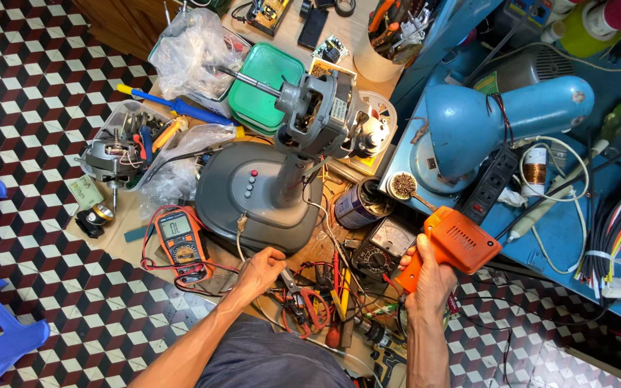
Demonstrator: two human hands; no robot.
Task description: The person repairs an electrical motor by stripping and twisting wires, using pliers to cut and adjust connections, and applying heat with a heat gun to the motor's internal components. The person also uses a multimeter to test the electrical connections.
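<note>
The right hand (429, 276) is wrapped tight around the grip of an orange soldering gun (454, 246), fingers fully closed on it, the gun's body pointing up toward one o'clock from the fist. The left hand (259, 271) rests on the cluttered bench with its fingers curled loosely down onto a tangle of wires (303, 302); whether it actually pinches anything I cannot tell. The soldering gun lies at three o'clock from the left hand, well apart from it.

Between the hands, at twelve o'clock from both, stands a grey fan base (253, 197) with its bare motor (321, 115) on top, shaft aimed toward ten o'clock. The left hand sits just beside the base's near rim. An orange multimeter (181, 241) lies at nine o'clock from the left hand, near it. An analogue meter (382, 248) sits just beside the right hand at nine o'clock. A blue desk lamp (497, 118) leans over the bench at one o'clock from the soldering gun.
</note>
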